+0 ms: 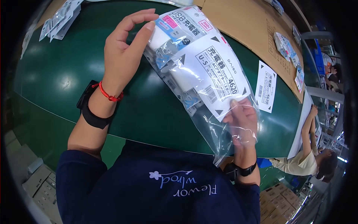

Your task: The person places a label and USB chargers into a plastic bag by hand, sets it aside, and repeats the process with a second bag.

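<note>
A clear plastic bag (207, 128) lies slanted over the green table, filled with packaged USB chargers (182, 28) toward its far end. My left hand (125, 48) grips the bag's far left side, thumb and fingers curled around the packs. Through the bag's near opening reaches my right hand (242, 117), seen through the film. Its thumb presses on the lower corner of a white printed label card (214, 72), which rests inside on top of the packs. The right fingers behind the card are partly hidden. A second label card (265, 86) lies on the table beside the bag.
The green table (59, 78) curves around me. Several packs (61, 20) lie at the far left. A cardboard sheet (242, 28) covers the back right, with more blister packs (286, 48) on it. Another person (304, 156) works at the right, near stacked cartons (279, 201).
</note>
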The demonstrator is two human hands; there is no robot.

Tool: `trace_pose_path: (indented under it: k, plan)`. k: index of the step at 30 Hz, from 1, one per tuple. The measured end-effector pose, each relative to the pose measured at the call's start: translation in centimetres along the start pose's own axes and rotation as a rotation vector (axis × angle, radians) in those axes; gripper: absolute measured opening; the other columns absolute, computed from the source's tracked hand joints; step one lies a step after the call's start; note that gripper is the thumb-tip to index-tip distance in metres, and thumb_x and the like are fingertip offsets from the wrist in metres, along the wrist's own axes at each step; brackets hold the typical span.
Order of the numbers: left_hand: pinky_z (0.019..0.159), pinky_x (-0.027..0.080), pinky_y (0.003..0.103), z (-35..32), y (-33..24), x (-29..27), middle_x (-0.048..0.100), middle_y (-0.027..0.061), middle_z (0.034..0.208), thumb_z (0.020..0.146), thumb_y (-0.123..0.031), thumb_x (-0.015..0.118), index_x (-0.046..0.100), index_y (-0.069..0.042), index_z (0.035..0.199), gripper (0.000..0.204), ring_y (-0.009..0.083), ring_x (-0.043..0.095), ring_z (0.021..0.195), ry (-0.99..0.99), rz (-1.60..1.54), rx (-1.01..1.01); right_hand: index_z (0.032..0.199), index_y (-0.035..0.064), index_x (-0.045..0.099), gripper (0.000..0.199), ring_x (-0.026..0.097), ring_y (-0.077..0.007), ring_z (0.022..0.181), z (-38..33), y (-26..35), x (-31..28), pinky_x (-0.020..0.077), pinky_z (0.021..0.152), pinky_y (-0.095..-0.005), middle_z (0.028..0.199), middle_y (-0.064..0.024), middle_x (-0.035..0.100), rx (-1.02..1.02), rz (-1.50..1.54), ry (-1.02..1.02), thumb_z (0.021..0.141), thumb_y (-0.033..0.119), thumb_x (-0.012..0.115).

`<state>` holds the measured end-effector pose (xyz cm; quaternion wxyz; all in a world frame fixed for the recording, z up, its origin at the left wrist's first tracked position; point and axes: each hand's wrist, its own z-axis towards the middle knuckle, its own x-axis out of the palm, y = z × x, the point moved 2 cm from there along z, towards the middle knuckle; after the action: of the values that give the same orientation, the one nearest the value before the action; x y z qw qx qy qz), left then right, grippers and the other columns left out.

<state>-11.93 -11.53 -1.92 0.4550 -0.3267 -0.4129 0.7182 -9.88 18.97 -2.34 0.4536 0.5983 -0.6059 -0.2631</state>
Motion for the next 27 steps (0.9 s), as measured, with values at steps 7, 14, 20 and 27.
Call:
trace_pose_path:
  k: [7, 14, 20, 27]
  plan:
    - [0.090, 0.041, 0.025, -0.3, 0.0, 0.1, 0.057, 0.0108, 0.123, 0.094, -0.019, 0.053, 0.062, -0.003, 0.111, 0.025, 0.0143, 0.055, 0.107, 0.034, 0.068, -0.026, 0.097, 0.0000, 0.057, 0.014, 0.060, -0.0126, 0.062, -0.7, 0.2, 2.7, 0.0474, 0.049, -0.0204, 0.077, -0.0092, 0.062, -0.071, 0.072, -0.138, 0.089, 0.010, 0.059]
    - [0.079, 0.045, 0.022, -0.3, -0.6, 0.2, 0.063, 0.0079, 0.105, 0.095, -0.025, 0.052, 0.061, -0.002, 0.113, 0.031, 0.0113, 0.057, 0.094, 0.080, 0.091, -0.121, 0.098, -0.0002, 0.056, 0.015, 0.057, -0.0101, 0.057, -1.0, 0.1, 0.9, 0.0444, 0.046, -0.0186, 0.072, -0.0079, 0.061, -0.068, -0.060, -0.082, 0.089, 0.012, 0.059]
    - [0.086, 0.040, 0.020, -0.5, -0.3, 0.4, 0.061, 0.0042, 0.113, 0.099, -0.030, 0.042, 0.058, -0.005, 0.123, 0.038, 0.0099, 0.055, 0.099, 0.121, 0.057, -0.153, 0.096, -0.0001, 0.059, 0.011, 0.062, -0.0148, 0.058, 0.5, 0.3, 1.5, 0.0476, 0.047, -0.0219, 0.076, -0.0109, 0.065, -0.120, -0.017, 0.039, 0.090, 0.009, 0.058]
    - [0.087, 0.040, 0.020, -0.4, 0.0, 0.1, 0.060, 0.0051, 0.116, 0.099, -0.030, 0.041, 0.058, -0.005, 0.123, 0.038, 0.0107, 0.055, 0.100, 0.134, 0.054, -0.116, 0.098, -0.0019, 0.057, 0.011, 0.051, -0.0096, 0.048, 1.5, 1.1, 2.9, 0.0380, 0.044, -0.0190, 0.073, -0.0100, 0.064, -0.215, -0.060, 0.002, 0.089, 0.005, 0.058]
